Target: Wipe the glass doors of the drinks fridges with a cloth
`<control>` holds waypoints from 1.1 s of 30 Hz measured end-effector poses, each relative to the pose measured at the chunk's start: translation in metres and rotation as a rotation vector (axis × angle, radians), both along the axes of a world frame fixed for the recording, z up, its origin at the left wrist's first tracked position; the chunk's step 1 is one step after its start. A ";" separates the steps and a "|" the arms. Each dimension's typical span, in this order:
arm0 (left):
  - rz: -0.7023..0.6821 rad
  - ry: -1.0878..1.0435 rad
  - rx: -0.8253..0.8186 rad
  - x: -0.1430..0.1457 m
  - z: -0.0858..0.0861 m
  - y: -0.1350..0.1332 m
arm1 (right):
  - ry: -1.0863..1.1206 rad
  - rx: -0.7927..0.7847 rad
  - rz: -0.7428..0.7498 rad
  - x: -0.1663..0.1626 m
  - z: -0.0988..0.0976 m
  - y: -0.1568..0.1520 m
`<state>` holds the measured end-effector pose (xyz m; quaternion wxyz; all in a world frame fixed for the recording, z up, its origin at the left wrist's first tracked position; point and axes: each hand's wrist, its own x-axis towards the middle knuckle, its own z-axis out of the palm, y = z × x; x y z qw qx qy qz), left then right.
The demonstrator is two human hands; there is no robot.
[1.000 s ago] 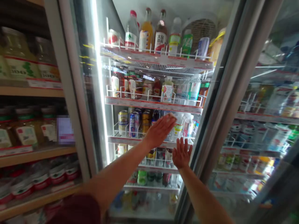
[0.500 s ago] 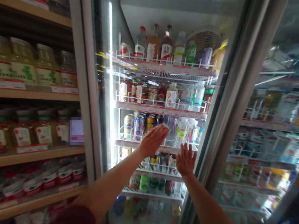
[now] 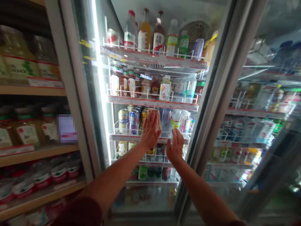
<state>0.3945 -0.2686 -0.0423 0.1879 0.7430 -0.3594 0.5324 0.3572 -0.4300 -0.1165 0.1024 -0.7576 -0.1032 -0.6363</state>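
Observation:
My left hand (image 3: 151,130) presses a pale cloth (image 3: 158,116) flat against the glass door (image 3: 164,196) of a drinks fridge. Only the cloth's edges show, past the fingertips and beside the hand. Lower and to the right, my right hand (image 3: 175,146) has its fingers apart and slightly bent, with nothing in it. It is close to the glass; whether it touches cannot be made out. Behind the glass, the hands overlap a shelf with cans (image 3: 134,121) and clear bottles (image 3: 176,121).
Wooden shelves (image 3: 35,153) with bottled drinks stand on the left, beside the fridge's metal frame (image 3: 70,72). A thick metal door upright (image 3: 217,116) runs down on the right, with another glass-fronted fridge beyond it. More bottles (image 3: 158,36) line the top shelf inside.
The view has shifted, so the fridge appears further left and higher. My left hand has turned more upright with the cloth. My right hand has come closer to it, fingers more bent.

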 end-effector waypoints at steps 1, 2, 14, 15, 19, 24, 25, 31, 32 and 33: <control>-0.057 0.021 -0.007 -0.005 -0.004 -0.007 | -0.001 -0.031 0.035 0.000 0.011 0.011; -0.114 0.038 -0.010 -0.009 -0.007 -0.012 | 0.015 -0.063 0.058 0.003 0.020 0.020; 0.257 -0.220 -0.040 0.045 0.029 0.141 | -0.040 -0.209 0.051 0.026 0.045 0.021; 0.272 -0.222 -0.051 0.051 0.030 0.146 | -0.082 -0.168 0.043 0.027 0.065 0.019; 0.295 -0.229 -0.068 0.060 0.027 0.144 | -0.123 -0.109 0.028 0.032 0.110 0.020; 0.298 -0.214 -0.044 0.058 0.025 0.142 | 0.070 -0.379 0.017 0.026 0.079 0.033; 0.292 -0.213 -0.046 0.058 0.025 0.142 | 0.078 -0.429 0.023 0.027 0.081 0.034; 0.268 -0.201 -0.063 0.057 0.026 0.143 | 0.021 -0.259 -0.044 0.049 0.153 0.062; 0.271 -0.210 -0.061 0.056 0.026 0.143 | 0.009 -0.224 -0.052 0.051 0.156 0.071; 0.275 -0.222 -0.061 0.056 0.026 0.143 | 0.006 -0.232 -0.046 0.050 0.153 0.079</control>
